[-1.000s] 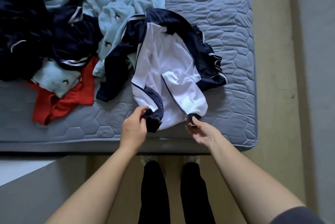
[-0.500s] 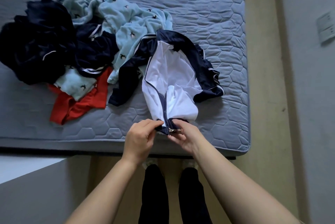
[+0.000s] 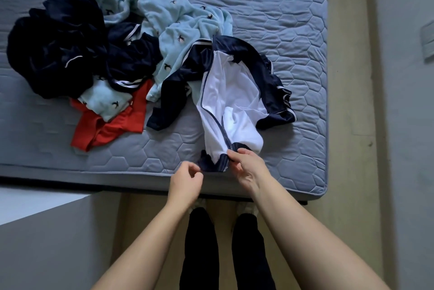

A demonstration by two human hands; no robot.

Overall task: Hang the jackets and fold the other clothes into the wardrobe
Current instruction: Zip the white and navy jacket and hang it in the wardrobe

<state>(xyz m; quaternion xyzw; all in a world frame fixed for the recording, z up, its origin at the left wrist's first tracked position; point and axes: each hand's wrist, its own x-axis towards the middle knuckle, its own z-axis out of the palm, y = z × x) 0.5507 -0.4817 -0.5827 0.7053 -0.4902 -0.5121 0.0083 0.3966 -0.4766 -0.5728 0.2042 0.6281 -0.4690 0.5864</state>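
Lower centre of frame: the left hand (image 3: 185, 184) has let go of the jacket (image 3: 225, 101), fingers loosely curled; right hand (image 3: 249, 167) fingers still pinch its zipper (image 3: 231, 147). No readable writing.

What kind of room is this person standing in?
Most likely a bedroom: a quilted grey-blue mattress fills the view, a pile of clothes lies on it, including a navy-and-white zip jacket and light blue patterned pyjamas, and a wall switch plate shows at the right.

One jacket (image 3: 225, 92), two hands (bare), one red garment (image 3: 110, 125), one mattress (image 3: 281, 7)
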